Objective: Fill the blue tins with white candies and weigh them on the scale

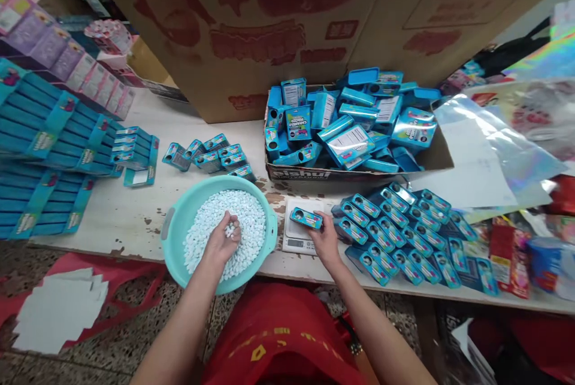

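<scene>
Small white candies point(250, 217) fill much of a turquoise plastic basin point(173, 256) in front of me. Over them my left hand point(223, 238) is cupped, palm up, with several candies between its curled fingers. My right hand point(326, 238) grips the right end of a blue candy tin point(305, 217). That tin is upright, with a dark round opening in its top, and sits on or just above a small white digital scale point(296, 245); I cannot tell whether it rests there. Many similar upright tins point(406, 235) stand in rows just right of my right hand.
A cardboard box point(314, 184) heaped with blue tins stands behind the scale, before a large carton point(215, 67). A few tins point(209, 160) stand behind the basin. Stacked blue display boxes point(49, 139) are at left. Clear sheets point(476, 151) lie at right. Cards point(63, 310) rest on a red stool.
</scene>
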A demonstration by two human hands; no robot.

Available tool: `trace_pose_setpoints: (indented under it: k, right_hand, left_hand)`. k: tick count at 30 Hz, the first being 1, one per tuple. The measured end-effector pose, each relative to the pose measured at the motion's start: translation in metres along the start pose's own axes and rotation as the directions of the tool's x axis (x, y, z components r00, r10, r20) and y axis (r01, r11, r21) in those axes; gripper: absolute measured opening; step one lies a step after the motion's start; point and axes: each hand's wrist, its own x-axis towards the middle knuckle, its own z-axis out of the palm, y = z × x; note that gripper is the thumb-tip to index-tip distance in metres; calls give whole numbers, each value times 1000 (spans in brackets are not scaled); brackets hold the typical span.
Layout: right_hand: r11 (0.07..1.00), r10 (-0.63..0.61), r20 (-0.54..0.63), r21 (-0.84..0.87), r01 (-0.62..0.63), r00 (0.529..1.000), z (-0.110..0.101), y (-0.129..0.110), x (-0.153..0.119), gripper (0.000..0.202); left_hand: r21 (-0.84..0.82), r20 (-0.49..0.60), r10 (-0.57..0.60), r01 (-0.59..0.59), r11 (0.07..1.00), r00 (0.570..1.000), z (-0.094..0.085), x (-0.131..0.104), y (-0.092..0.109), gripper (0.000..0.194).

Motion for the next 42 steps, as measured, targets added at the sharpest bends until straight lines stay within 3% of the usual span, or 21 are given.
trace_pose_setpoints:
  k: [2, 4, 7, 9, 12, 15, 19, 22, 24, 27, 30, 32, 34, 36, 39, 42]
  right_hand:
    - [992, -76, -23, -101, 74, 997, -13, -5, -8, 49]
    - [937, -180, -79, -316, 147, 980, -32, -7, -15, 44]
    - [771, -235, -132, -629, 102, 963, -61, -3, -17, 24]
    - [681, -206, -92, -729, 75, 974, -73, 3, -13, 14]
    - [631, -184, -17, -769, 104, 983, -79, 10, -7, 12]
    - [637, -254, 19, -749, 182, 967, -81, 10, -11, 16]
    - [650, -357, 72, -697, 303, 931, -89, 4, -28, 21]
    - [663, -402, 69, -665, 342, 913, -97, -2, -45, 26]
    - [668, -411, 82, -651, 361, 908, -100, -5, -58, 26]
    - [675, -402, 111, -635, 376, 909, -104, -3, -76, 26]
    - [674, -379, 136, -637, 374, 915, -104, 4, -89, 28]
    - [659, -369, 146, -655, 369, 918, -101, 11, -94, 31]
    - [644, -353, 149, -677, 356, 924, -98, 18, -97, 34]
    - [642, -329, 139, -692, 329, 934, -94, 25, -99, 37]
    - [644, -315, 112, -704, 299, 943, -88, 32, -102, 38]
    - [652, -326, 94, -698, 295, 941, -84, 34, -106, 37]
  left_hand:
    - [15, -7, 6, -6, 1000, 1000, 1, 0, -1, 18]
    - [29, -7, 8, -8, 1000, 1000, 2, 0, -3, 15]
    - [43, 5, 4, -5, 999, 1000, 5, -1, -6, 16]
    - [51, -14, 20, -19, 999, 1000, 9, -2, -8, 21]
    - [66, -53, 73, -69, 995, 996, 13, -4, -11, 18]
    - [96, -22, 99, -96, 991, 995, 12, -5, -13, 11]
    - [182, 42, 90, -96, 979, 995, 3, -4, -16, 7]
    - [327, 36, 208, -208, 922, 978, -2, -2, -19, 19]
    - [503, 55, 364, -341, 794, 930, -4, 0, -20, 24]
    - [755, 170, 538, -460, 467, 825, -8, 2, -17, 23]
    - [896, 376, 598, -443, -38, 708, -10, -1, -13, 20]
    - [851, 525, 594, -360, -383, 610, -6, -6, -13, 18]
    - [742, 659, 552, -319, -590, 510, 4, -10, -20, 20]
    - [621, 776, 462, -400, -674, 429, 19, -13, -33, 21]
    - [449, 892, 299, -594, -668, 338, 45, -8, -56, 27]
    - [344, 932, 132, -713, -610, 337, 67, 7, -76, 45]
